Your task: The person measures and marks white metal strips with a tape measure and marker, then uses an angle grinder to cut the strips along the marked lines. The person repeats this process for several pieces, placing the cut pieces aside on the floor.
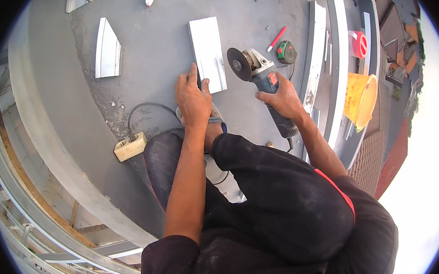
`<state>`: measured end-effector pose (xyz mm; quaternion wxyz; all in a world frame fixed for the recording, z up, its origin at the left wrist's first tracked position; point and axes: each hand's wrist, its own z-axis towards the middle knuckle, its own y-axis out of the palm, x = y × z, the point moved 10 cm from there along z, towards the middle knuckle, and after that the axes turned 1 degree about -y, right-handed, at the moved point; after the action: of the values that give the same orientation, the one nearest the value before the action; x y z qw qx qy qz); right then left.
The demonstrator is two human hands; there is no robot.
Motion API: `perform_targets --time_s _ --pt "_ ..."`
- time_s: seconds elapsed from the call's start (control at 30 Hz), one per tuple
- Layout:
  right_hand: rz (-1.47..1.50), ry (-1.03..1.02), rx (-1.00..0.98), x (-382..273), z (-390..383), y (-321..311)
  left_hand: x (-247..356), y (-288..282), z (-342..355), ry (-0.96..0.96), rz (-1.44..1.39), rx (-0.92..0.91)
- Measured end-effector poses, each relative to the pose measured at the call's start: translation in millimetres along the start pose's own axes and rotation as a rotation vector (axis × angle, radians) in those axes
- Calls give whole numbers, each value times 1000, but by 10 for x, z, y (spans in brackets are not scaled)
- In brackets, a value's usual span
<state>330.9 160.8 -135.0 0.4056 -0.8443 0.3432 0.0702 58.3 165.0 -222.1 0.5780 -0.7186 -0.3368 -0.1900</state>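
A short piece of white metal channel (208, 51) lies on the grey concrete in front of me. My left hand (193, 100) grips its near left corner, the index finger along the left side and the thumb by the near end. The other fingers are partly hidden. In my right hand (284, 100) is an angle grinder (263, 75), held by its body just right of the channel. The dark cutting disc (240, 64) faces left and stands apart from the metal. I cannot tell whether it spins. My sandalled foot (216, 118) is just behind the left hand.
Right of the grinder lie a tape measure (286, 52), a red marker (277, 39) and a long metal strip (314, 54). A yellow bucket (360, 100) stands beyond the ledge. Left are another cut metal piece (107, 49) and a socket block (130, 147) with a cord.
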Motion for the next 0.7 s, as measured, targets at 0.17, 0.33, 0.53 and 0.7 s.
perform_targets --time_s 0.17,0.33,0.53,0.7 --pt "67 51 13 50 30 -89 368 32 -40 -173 140 -39" --pt "28 10 26 63 19 -139 343 154 -150 -206 139 -181" --pt "-2 41 -63 68 -54 12 150 146 -107 -66 -7 -80" --pt "-76 44 -80 214 -69 113 50 107 -39 -112 -116 -94"
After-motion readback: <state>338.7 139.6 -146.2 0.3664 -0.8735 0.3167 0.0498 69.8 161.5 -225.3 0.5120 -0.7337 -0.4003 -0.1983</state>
